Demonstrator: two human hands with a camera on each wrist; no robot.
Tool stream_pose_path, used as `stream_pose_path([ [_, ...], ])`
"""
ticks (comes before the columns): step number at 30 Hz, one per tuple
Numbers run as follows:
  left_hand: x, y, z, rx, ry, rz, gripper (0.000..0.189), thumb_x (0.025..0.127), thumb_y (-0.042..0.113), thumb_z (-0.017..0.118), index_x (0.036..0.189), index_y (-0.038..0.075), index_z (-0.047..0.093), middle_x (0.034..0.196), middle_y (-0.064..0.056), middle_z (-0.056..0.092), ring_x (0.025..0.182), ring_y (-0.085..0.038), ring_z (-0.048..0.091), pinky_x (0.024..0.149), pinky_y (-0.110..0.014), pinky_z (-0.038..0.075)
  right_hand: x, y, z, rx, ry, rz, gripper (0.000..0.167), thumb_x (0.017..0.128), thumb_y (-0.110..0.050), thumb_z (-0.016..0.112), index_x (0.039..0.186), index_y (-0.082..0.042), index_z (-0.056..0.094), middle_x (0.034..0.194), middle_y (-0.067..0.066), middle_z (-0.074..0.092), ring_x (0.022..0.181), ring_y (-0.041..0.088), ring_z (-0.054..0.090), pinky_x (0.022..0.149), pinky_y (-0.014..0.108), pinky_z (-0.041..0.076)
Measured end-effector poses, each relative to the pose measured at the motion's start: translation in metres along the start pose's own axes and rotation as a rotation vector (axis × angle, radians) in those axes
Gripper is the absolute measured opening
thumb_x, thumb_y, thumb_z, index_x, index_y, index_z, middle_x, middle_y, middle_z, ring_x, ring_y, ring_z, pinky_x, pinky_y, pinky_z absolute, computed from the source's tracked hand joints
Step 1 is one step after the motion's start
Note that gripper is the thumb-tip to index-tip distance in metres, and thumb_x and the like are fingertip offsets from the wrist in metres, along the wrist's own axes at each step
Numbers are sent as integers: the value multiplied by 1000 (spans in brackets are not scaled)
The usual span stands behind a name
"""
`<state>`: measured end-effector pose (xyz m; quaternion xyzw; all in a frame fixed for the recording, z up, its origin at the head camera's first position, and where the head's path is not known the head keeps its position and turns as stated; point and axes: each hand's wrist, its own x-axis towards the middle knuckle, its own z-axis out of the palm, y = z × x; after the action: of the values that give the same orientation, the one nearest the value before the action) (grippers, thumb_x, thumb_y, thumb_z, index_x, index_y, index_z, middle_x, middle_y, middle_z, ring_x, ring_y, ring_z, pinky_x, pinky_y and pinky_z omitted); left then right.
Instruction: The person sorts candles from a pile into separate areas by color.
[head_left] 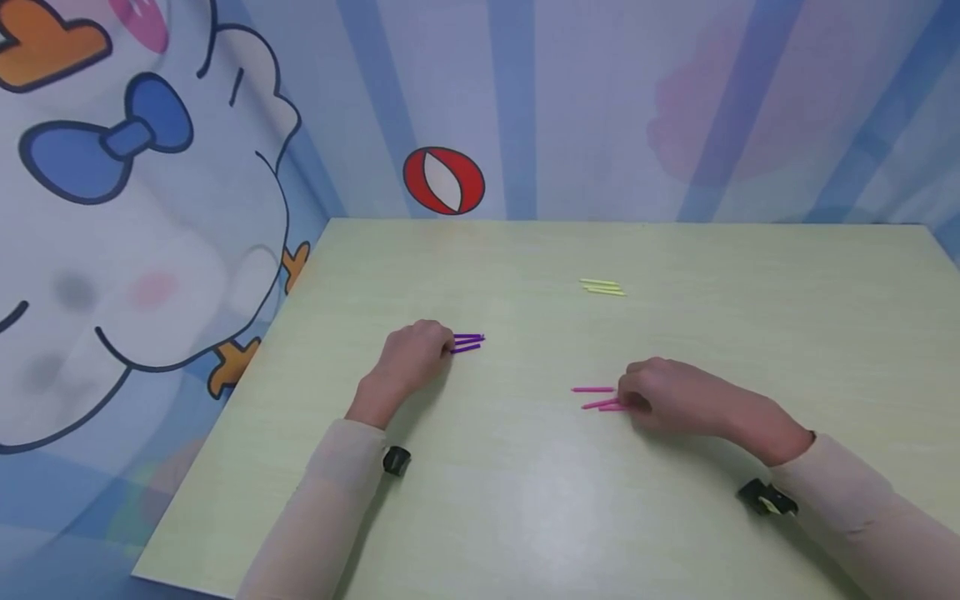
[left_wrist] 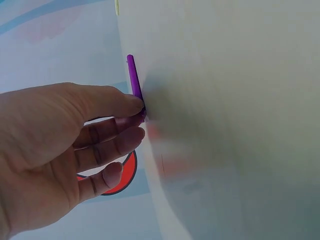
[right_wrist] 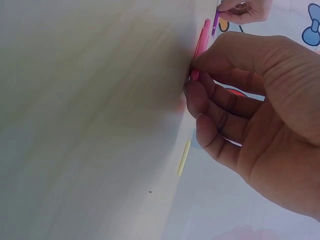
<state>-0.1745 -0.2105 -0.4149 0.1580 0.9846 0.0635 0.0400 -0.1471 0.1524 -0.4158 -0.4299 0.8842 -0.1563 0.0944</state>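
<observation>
Three thin purple sticks (head_left: 468, 339) lie fanned on the table, pointing right from the fingertips of my left hand (head_left: 412, 358). In the left wrist view, its thumb and forefinger pinch the end of a purple stick (left_wrist: 133, 75); the other fingers are loosely bent. My right hand (head_left: 678, 400) is at the right ends of three pink sticks (head_left: 594, 389), which point left. Close up in the right wrist view, thumb and forefinger pinch pink sticks (right_wrist: 202, 40) against the tabletop; how many are between the fingers cannot be told.
Several thin yellow sticks (head_left: 602, 287) lie together farther back on the pale table (head_left: 510, 500). A patterned wall (head_left: 570, 108) rises along the table's back edge, and a cartoon-printed panel (head_left: 150, 250) stands along the left side. Each wrist carries a small black device (head_left: 396, 461).
</observation>
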Motion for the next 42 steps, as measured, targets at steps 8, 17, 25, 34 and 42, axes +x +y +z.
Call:
stream_pose_path([
  [8, 3, 2, 2, -9, 3, 4, 12, 93, 7, 64, 89, 9, 75, 86, -3, 66, 74, -17, 54, 66, -36, 51, -5, 1, 1, 9, -3, 15, 18, 83, -2, 74, 80, -18, 66, 74, -12, 50, 66, 6, 44, 64, 26, 44],
  [17, 4, 7, -1, -1, 21, 29, 11, 92, 8, 65, 83, 10, 69, 78, -2, 57, 70, -17, 50, 60, -32, 46, -6, -1, -1, 12, -15, 33, 13, 84, -3, 74, 82, -15, 68, 75, -11, 51, 67, 7, 45, 64, 26, 45],
  [25, 10, 35, -4, -13, 22, 104, 11, 94, 9, 62, 86, 9, 70, 83, -3, 61, 72, -17, 52, 61, -36, 49, -7, -3, -1, 0, -10, 44, 13, 84, -3, 75, 82, -14, 68, 74, -10, 51, 67, 8, 45, 64, 26, 45],
  [34, 16, 61, 0, -8, 2, 185, 13, 95, 10, 64, 103, 9, 74, 100, -5, 68, 89, -20, 65, 70, -39, 55, -7, -8, 7, -15, -11, 69, 12, 84, -3, 73, 82, -14, 68, 74, -9, 51, 67, 9, 46, 64, 26, 45],
  [42, 20, 70, 2, -22, -4, 206, 16, 95, 12, 65, 108, 9, 75, 105, -6, 69, 96, -22, 67, 74, -40, 56, -11, -7, 7, -7, 19, 53, 18, 84, 0, 70, 78, -16, 63, 72, -9, 48, 66, 8, 43, 63, 25, 42],
])
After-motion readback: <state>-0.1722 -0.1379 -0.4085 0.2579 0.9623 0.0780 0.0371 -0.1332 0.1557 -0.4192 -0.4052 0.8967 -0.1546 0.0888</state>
